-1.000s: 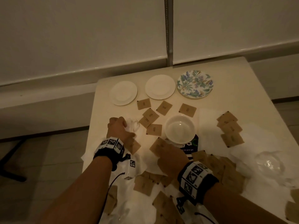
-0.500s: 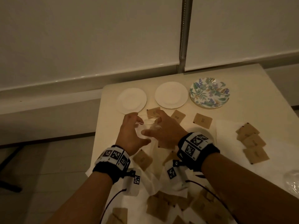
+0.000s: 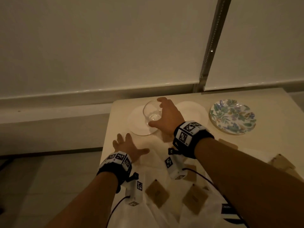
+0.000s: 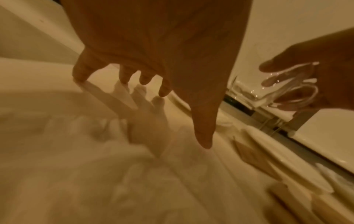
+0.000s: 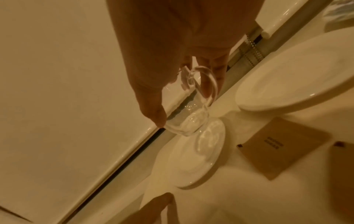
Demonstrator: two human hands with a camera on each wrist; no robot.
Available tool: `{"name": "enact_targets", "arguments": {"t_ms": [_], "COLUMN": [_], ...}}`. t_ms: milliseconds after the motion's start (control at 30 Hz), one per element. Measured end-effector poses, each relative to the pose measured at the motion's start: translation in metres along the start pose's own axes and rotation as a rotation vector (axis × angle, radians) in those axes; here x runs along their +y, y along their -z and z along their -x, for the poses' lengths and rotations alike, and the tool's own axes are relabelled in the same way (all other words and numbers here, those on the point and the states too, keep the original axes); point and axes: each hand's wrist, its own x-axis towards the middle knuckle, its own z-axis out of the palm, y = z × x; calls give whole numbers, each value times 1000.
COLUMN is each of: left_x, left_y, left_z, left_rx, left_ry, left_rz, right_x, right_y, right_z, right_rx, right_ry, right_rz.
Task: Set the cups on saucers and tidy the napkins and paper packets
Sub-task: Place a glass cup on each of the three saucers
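A clear glass cup with a handle hangs tilted over the left white saucer at the table's far side. My right hand grips it, thumb near the base and fingers over the rim. In the right wrist view the cup has its base at the saucer; I cannot tell whether they touch. My left hand is spread flat and empty just above a white napkin, near the table's left edge. Brown paper packets lie on the napkins.
A second white saucer sits behind my right hand, and a floral plate lies to its right. More brown packets are scattered near me. The table's left edge drops to the floor. A wall with blinds stands behind.
Both hands were on the cup near the table's middle. Now my right hand alone has carried it away to the left saucer. My left hand has let go and opened.
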Motion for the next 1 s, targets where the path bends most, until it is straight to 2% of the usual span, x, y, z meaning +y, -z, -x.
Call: {"name": "enact_targets", "arguments": {"t_ms": [133, 333, 433, 733, 1000], "left_x": [-3, -17, -21, -22, -21], "left_y": [-20, -36, -49, -47, -47], "left_z": [-6, -16, -14, -11, -9], "left_rx": [-45, -18, 20, -52, -24], "left_ry": [50, 13, -20, -72, -36], "left_rz": [-42, -60, -73, -18, 8], "right_x": [-2, -7, -7, -4, -3], "right_y": [-14, -36, -45, -53, -53], "right_z": [-28, -52, -55, -55, -48], "right_rx": [-49, -128, -123, -102, -117], "right_ry": [-6, -34, -52, -50, -56], "right_rz": [69, 165, 171, 215, 210]}}
